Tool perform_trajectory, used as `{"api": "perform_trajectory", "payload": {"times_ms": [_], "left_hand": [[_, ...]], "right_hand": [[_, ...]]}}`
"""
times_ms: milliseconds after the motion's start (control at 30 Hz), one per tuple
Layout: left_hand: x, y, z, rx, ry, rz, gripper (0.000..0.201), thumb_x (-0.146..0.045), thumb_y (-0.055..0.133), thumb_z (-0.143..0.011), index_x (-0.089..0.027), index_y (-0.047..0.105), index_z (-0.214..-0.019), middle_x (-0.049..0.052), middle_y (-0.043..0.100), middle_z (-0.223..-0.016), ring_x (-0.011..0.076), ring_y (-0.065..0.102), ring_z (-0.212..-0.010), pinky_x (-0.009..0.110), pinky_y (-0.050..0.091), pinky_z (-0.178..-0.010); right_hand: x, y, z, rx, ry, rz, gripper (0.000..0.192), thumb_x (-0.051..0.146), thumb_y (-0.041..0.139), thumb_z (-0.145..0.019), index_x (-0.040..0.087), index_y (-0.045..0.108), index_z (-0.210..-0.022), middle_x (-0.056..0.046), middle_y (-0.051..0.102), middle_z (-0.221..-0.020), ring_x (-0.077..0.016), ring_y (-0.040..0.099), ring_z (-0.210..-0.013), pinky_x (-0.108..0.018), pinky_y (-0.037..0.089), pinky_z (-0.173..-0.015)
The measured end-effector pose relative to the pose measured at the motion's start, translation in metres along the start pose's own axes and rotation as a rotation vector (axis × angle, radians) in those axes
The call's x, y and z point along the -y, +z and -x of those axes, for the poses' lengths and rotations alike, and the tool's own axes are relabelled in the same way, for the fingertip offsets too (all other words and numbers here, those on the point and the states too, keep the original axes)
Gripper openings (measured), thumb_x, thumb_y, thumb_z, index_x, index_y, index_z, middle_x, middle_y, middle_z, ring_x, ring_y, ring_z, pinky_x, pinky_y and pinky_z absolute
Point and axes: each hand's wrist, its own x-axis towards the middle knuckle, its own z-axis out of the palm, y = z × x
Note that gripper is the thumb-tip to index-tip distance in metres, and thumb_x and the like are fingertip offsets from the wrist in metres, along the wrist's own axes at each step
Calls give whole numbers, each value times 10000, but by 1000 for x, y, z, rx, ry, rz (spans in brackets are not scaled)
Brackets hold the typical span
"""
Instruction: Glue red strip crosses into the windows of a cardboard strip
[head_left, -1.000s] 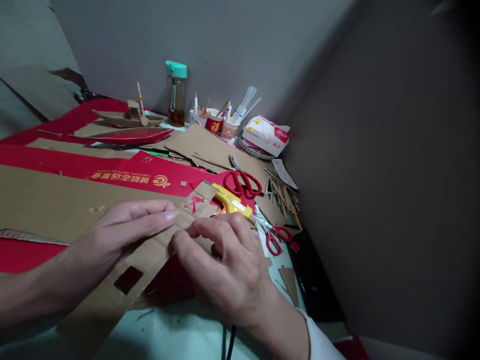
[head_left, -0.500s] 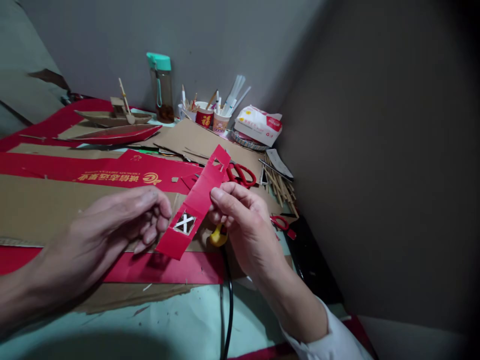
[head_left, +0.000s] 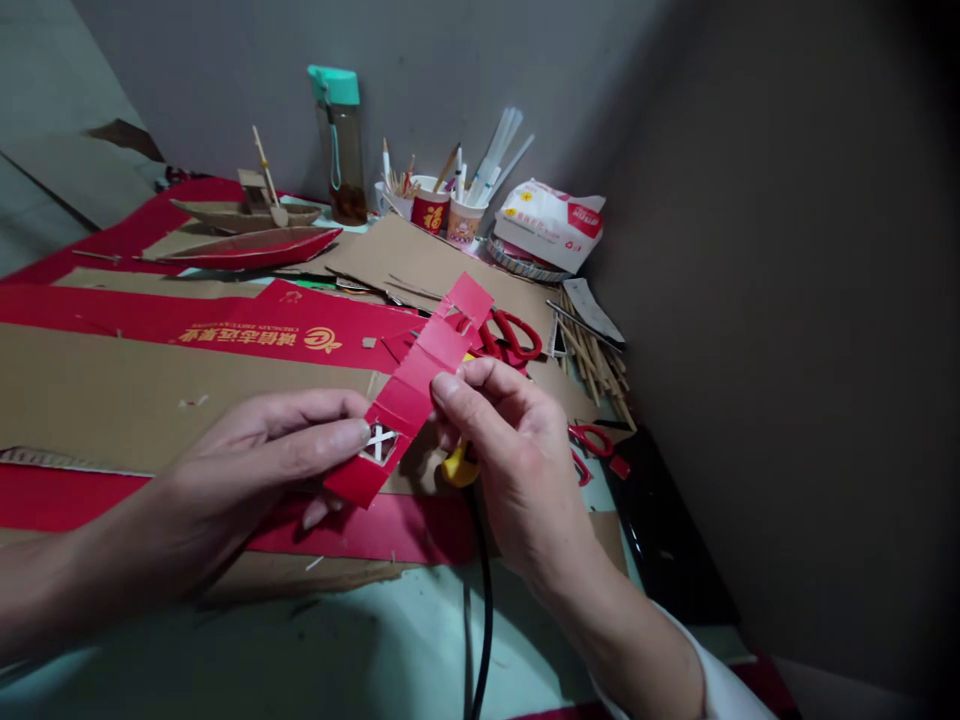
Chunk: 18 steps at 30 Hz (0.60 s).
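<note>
One strip (head_left: 420, 380) is raised above the tabletop (head_left: 390, 640), pinched by two hands: the left hand (head_left: 262, 450) grips beside the lower of two cut-outs, the right hand (head_left: 517, 450) the edge about midway. One glue gun (head_left: 459, 467) lies behind the right grip, with two scissors (head_left: 537, 345), one beyond, one rightward. Well beyond the left grip stand two boats (head_left: 255, 249) and one bottle (head_left: 346, 150).

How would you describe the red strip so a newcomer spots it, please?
Over the pale green table, find the left hand and right hand. Between them they hold a slanting red strip. Unlike the gold-lettered red sheet behind it, this strip has a white X across a cutout.
</note>
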Motion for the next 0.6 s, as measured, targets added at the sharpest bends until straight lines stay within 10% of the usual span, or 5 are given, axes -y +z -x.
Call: {"api": "perform_trajectory", "payload": {"times_ms": [600], "left_hand": [[8, 2, 1, 20, -57, -141, 261, -512, 932, -736, -274, 842, -680, 19, 698, -557, 118, 560, -468, 159, 483, -405]], "right_hand": [[0, 6, 3, -59, -39, 143, 342, 436, 885, -811, 221, 621, -783, 52, 613, -656, -107, 516, -570, -239, 434, -538]]}}
